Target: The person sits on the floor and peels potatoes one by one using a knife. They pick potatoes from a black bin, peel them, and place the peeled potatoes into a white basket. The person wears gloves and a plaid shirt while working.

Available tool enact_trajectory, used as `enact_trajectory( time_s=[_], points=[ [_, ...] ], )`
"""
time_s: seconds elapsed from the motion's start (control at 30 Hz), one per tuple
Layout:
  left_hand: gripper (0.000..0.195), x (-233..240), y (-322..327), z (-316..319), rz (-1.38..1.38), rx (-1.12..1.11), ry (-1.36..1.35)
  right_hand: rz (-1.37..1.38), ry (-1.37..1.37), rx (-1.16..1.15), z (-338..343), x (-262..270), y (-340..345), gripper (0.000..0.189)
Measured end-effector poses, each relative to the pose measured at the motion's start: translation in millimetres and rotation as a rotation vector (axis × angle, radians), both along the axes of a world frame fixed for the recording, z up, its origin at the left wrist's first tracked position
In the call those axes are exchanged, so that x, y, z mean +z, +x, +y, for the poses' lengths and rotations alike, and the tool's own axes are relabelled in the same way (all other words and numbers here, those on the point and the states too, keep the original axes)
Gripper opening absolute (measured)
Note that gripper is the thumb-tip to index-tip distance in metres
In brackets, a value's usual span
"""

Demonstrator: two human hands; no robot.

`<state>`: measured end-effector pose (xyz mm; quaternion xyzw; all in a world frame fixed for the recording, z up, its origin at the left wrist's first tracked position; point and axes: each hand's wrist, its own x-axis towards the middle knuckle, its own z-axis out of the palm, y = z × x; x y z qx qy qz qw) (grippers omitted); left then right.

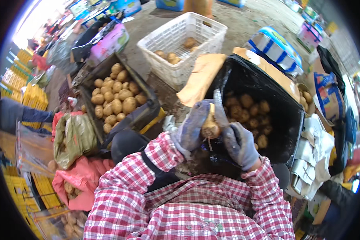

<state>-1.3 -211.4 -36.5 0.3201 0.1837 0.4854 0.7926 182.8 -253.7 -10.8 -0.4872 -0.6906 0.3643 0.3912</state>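
Observation:
My left hand (192, 127), in a grey-blue glove, holds a tan, elongated potato (210, 129) with a thin root-like strand hanging from its lower end. My right hand (241, 147), gloved alike, is closed around the lower end of a pale, flat, upright strip (220, 106), close beside the potato; whether it is a blade or plastic I cannot tell. Just beyond and right of my hands is a cardboard box lined with black plastic (283, 120), with many potatoes (247, 111) inside. To the left, a dark open box (148, 102) is heaped with potatoes (117, 96).
A white plastic crate (180, 66) with several potatoes stands ahead. At left lie a green woven sack (75, 138) and a red sack (75, 180) holding potatoes. Folded white sacking (313, 153) is at right. A blue-and-white carton (276, 48) lies beyond the lined box.

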Motion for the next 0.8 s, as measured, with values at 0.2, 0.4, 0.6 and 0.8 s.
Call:
enact_trajectory(
  time_s=[0.2, 0.4, 0.6, 0.8],
  points=[
    [0.046, -22.5, -5.5, 0.7, 0.003, 0.107, -0.142, -0.275, 0.082, 0.136, -9.8, -4.1, -10.3, 0.019],
    [0.052, -48.1, -12.3, 7.8, 0.138, 0.115, 0.124, -0.189, 0.207, 0.134, -7.6, -8.1, -12.4, 0.014],
    [0.057, -41.3, -1.3, 10.0, -0.082, 0.035, -0.127, -0.242, 0.304, -0.054, -5.1, -15.9, -14.6, 0.012],
    [0.041, -33.8, -1.0, 4.4, -0.171, 0.118, -0.288, -0.102, 0.280, -0.022, -2.8, -9.0, -20.6, 0.014]
  ],
)
